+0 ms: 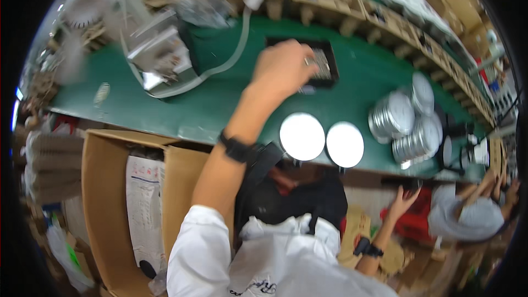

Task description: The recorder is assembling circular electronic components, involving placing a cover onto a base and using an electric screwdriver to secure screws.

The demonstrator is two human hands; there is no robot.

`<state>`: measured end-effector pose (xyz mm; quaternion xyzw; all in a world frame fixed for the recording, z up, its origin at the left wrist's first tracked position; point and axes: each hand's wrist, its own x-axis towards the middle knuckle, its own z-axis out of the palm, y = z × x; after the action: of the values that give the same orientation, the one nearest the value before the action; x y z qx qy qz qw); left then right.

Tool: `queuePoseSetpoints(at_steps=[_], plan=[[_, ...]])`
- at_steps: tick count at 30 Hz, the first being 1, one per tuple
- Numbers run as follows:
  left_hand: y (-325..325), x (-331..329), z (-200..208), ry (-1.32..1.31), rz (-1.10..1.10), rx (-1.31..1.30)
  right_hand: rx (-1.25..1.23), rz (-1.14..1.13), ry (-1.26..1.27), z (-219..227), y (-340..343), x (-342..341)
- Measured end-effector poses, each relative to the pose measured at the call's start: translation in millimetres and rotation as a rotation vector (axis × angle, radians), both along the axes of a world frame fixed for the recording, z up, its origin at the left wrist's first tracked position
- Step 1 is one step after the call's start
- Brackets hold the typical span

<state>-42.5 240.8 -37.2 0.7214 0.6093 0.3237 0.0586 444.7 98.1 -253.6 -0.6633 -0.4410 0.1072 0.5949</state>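
Green table (357,96) carries one black tray (332,69) toward its far edge, its walls presumably retaining small parts (321,65). Left hand (281,67) is at the tray, fingers curled; grip contents cannot be determined. Right hand (403,203), spread, apparently empty, is beyond the front edge. Two white discs (302,136) lie there, likely for close reach.

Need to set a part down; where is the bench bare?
Bare bench lies between the black tray and silver stacks, and between the cable and front edge, left of the left forearm. Crowded: the right end, and the front edge where two white discs sit.
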Motion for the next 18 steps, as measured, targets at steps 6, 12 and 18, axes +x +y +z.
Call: queuePoseSetpoints(at_steps=[6,12,18], plan=[[52.8,-8.1,5.4,0.256,-0.156,-0.460,-0.284,0.311,0.164,39.7,-22.4,0.8],[35.6,-1.2,25.4,0.057,-0.075,-0.187,-0.297,0.520,0.405,38.3,-53.7,3.3],[28.5,-6.9,19.9,-0.025,-0.044,-0.044,-0.375,0.530,0.210,109.5,-88.9,-40.5]])
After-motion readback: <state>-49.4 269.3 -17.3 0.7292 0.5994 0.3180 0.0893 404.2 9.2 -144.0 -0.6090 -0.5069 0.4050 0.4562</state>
